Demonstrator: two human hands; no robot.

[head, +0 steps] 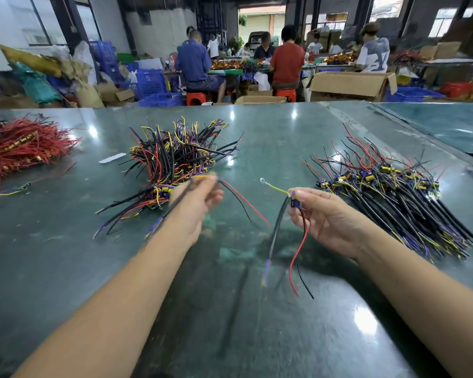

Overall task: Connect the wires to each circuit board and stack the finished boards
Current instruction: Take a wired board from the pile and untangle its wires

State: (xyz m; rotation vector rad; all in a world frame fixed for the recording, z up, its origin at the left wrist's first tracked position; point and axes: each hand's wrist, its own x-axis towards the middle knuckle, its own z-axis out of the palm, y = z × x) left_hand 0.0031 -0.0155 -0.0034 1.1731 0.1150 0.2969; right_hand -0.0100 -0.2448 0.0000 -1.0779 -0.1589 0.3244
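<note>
- Circuit boards with wires are lying in two heaps on the green table (257,323): a tidy pile (388,197) right, likely finished, and a jumbled pile (175,162) left, seemingly waiting
- Right hand (325,219) is pinching one small board (294,201), its leads dangling
- Left hand (194,203), blurred, is gripping a wire bundle (229,192) with curled fingers

A: Where do we have room on the table (229,323)?

B: The near centre, between our forearms, is bare green surface. A lane also runs up the middle.

A: Obstructions?

B: The tangled wire pile (175,156) bounds that lane on the left, the stacked boards (388,192) on the right. A red wire heap (22,145) occupies the far left.
</note>
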